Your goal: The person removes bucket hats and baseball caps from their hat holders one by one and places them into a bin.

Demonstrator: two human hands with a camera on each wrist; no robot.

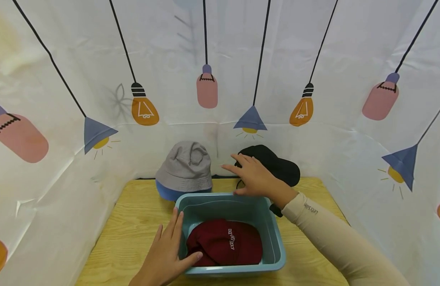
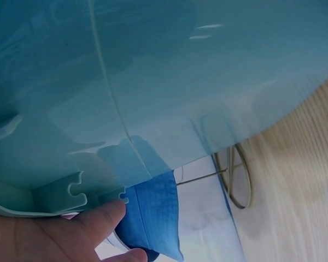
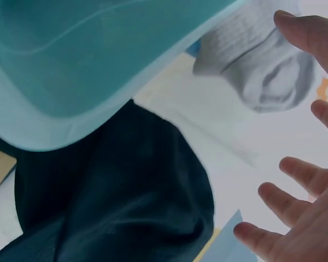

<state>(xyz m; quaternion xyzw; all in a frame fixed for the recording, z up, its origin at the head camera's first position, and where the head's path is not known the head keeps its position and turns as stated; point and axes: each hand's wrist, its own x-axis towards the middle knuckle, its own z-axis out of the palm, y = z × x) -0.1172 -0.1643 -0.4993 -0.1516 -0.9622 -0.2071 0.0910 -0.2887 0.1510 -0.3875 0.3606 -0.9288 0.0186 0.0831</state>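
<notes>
A light-blue plastic basin (image 1: 280, 254) stands on the table with a maroon cap (image 1: 246, 242) lettered "COLORADO" lying inside. My left hand (image 1: 164, 252) rests along the basin's left rim, fingers straight and thumb reaching over the near left corner. Over the far right rim, my right hand (image 1: 257, 178) is held with fingers spread and nothing in it. Just behind that hand is a black cap (image 1: 289, 171), its dark crown (image 3: 136, 185) beside the basin in the right wrist view. A grey bucket hat (image 1: 185, 165) sits on a blue hat (image 1: 169, 193) behind the basin's left side.
The wood-grain table (image 1: 116, 238) extends left and right of the basin. White sheeting (image 1: 220, 39) printed with hanging lamps encloses the back and both sides. A thin wire loop (image 2: 239, 177) shows beside the basin in the left wrist view.
</notes>
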